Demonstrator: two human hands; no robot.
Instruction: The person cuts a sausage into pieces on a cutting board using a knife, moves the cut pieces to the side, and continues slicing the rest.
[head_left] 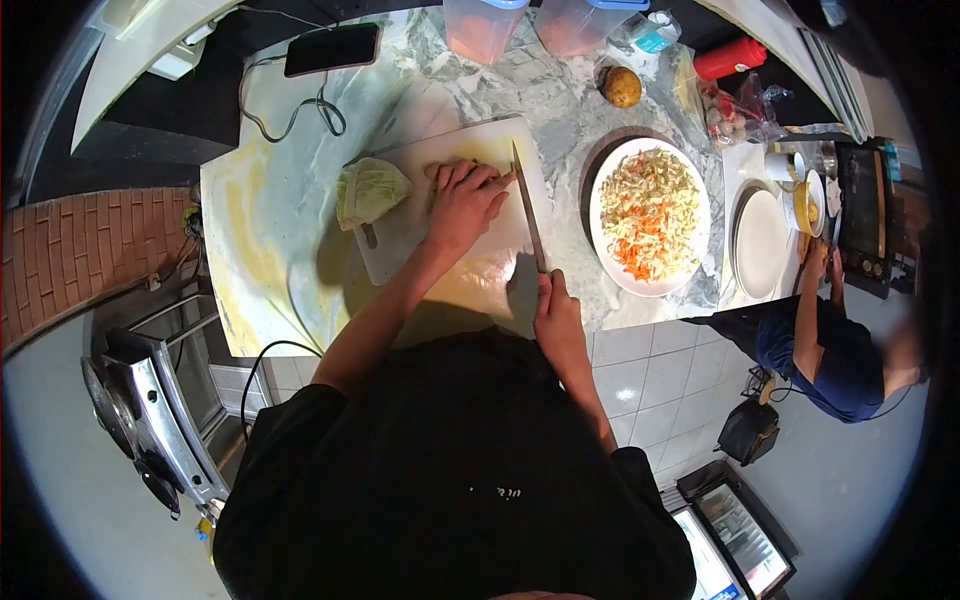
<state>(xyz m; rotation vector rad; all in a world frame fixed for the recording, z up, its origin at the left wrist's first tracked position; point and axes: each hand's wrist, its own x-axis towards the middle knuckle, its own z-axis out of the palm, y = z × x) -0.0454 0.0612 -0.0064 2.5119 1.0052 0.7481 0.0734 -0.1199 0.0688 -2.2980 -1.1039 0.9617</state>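
Note:
My right hand is closed around the handle of a long kitchen knife, whose blade lies along the right side of a white cutting board. On the board, the bent fingers of my left hand press down beside the blade's far end. Whatever is under those fingers is mostly hidden; only small brownish bits show around them. A cut piece of pale green cabbage rests at the board's left edge, with a brown handle end poking out below it. To the right, shredded cabbage and carrot fill a large white plate.
A potato, plastic containers, a red bottle and a bag stand along the back. A phone and cable lie at upper left. At far right, another person works near an empty plate.

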